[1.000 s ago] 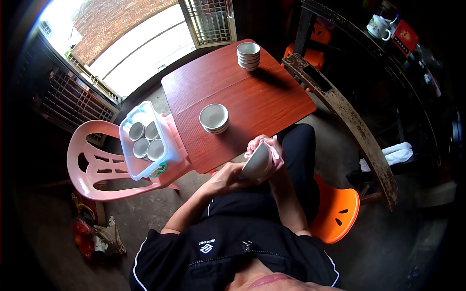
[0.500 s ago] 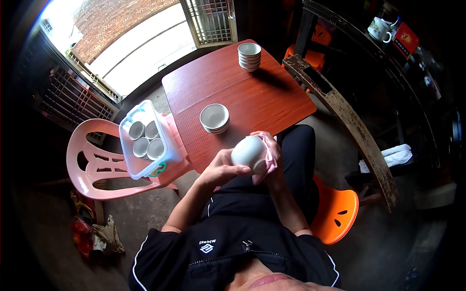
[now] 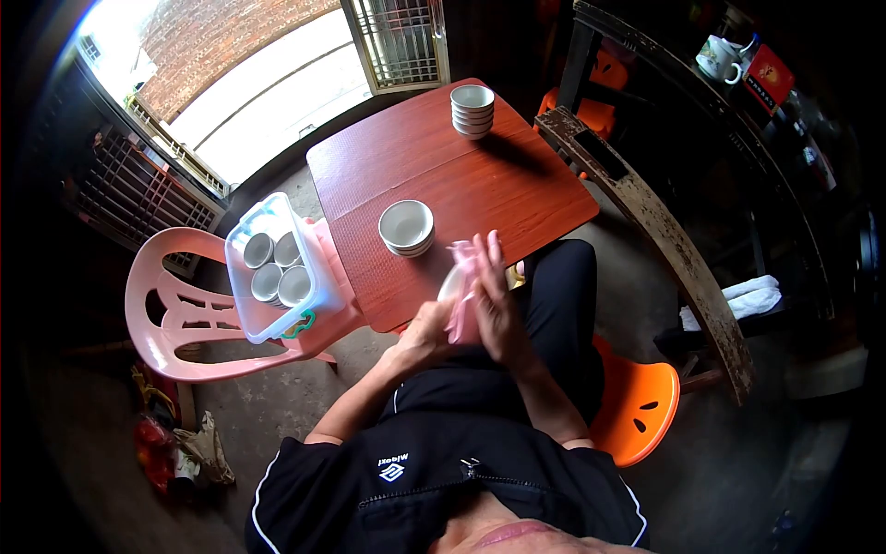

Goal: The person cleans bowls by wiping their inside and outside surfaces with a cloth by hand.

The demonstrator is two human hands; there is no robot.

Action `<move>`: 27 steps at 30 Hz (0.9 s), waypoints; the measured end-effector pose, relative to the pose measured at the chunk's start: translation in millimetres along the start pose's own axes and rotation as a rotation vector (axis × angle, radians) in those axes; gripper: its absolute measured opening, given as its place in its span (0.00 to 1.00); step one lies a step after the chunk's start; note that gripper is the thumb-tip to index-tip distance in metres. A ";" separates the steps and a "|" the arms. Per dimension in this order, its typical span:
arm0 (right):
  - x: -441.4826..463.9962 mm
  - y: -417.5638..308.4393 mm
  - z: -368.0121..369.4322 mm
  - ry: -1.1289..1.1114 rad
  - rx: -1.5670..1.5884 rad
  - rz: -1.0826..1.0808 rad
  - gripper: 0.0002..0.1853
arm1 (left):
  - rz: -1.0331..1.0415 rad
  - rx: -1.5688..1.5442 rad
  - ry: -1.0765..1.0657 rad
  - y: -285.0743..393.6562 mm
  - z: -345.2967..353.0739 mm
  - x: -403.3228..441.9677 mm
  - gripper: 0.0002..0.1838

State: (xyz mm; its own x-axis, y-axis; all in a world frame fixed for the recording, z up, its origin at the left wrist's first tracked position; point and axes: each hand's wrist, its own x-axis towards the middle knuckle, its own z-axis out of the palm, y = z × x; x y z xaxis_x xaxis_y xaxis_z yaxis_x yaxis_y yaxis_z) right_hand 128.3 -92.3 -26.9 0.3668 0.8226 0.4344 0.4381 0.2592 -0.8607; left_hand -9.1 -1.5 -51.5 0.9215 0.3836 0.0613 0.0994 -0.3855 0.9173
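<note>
In front of my lap, over the near edge of the table, my left hand (image 3: 426,330) grips a white bowl (image 3: 451,284). The bowl is turned on its side, and most of it is hidden. My right hand (image 3: 496,314) holds a pink cloth (image 3: 463,309) against the bowl, its fingers stretched upward along the fabric. A short stack of white bowls (image 3: 406,227) stands on the reddish-brown table (image 3: 434,175) just beyond my hands. A taller stack of bowls (image 3: 472,113) is at the table's far corner.
On the pink plastic chair (image 3: 152,305) to the left sits a clear plastic box (image 3: 318,282) holding several cups or bowls (image 3: 266,280). An orange seat (image 3: 639,411) is at lower right. A worn wooden bench (image 3: 660,226) runs along the right side, near a white towel (image 3: 748,300).
The bowl has turned from showing its rounded outside to nearly edge-on. My right hand's fingers have straightened, and the pink cloth now covers more of the bowl.
</note>
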 end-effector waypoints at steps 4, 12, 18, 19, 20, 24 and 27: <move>-11.1 -18.2 14.8 -0.161 -0.414 -0.301 0.26 | 0.015 -0.528 0.135 6.9 -2.0 -3.6 0.38; 29.4 19.3 -32.4 -0.389 0.507 0.304 0.13 | -0.100 -0.489 -0.050 36.5 5.1 -3.3 0.16; 28.1 -11.4 -11.8 -0.174 -0.275 -0.371 0.08 | 0.009 -0.614 0.003 2.8 -1.1 -10.2 0.19; 29.1 0.7 -15.7 -0.196 -0.115 -0.286 0.09 | -0.019 -0.820 -0.199 14.2 -11.5 -0.2 0.18; 26.2 14.3 -14.6 -0.196 0.319 0.001 0.12 | -0.185 -0.671 -0.068 32.0 -9.7 -2.5 0.18; 2.9 24.4 5.1 0.031 0.222 -0.037 0.25 | -0.089 -0.679 0.069 29.7 -3.0 1.9 0.17; 16.4 28.1 0.2 -0.043 0.517 -0.087 0.24 | -0.122 -0.628 0.039 25.5 -0.6 5.1 0.14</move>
State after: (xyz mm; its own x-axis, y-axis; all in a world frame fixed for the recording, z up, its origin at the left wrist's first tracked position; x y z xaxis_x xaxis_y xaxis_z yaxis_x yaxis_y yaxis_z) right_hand 146.5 -71.4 -44.1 0.3081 0.8041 0.5085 -0.0002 0.5345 -0.8452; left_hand -2.0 -8.9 -27.6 0.9019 0.4284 -0.0547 -0.0473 0.2238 0.9735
